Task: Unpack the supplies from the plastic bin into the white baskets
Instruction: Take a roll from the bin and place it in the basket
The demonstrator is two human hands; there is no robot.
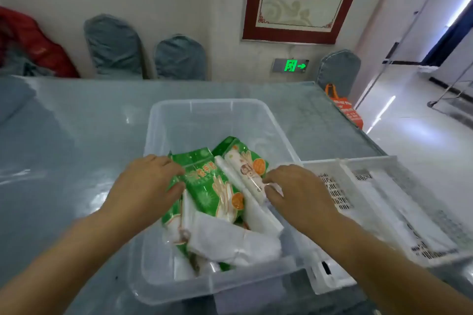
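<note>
A clear plastic bin [179, 120] stands in the middle of the table, its near half filled with several packs. My left hand [143, 181] grips the left edge of a green glove pack [215, 186] inside the bin. My right hand [297, 192] pinches the end of a white-and-orange pack [245, 169] lying beside it. White plastic-wrapped packs [230, 240] lie at the near end of the bin. Two white baskets sit right of the bin: a nearer basket [332, 192] touching the bin's wall and a farther basket [409, 212] holding white packs.
The table [76, 140] has a glossy grey-blue cover and ends at the right near an orange bag [345, 107] on the floor. Covered chairs [179, 59] stand along the far wall behind the table. Red cloth [33, 43] lies at the far left.
</note>
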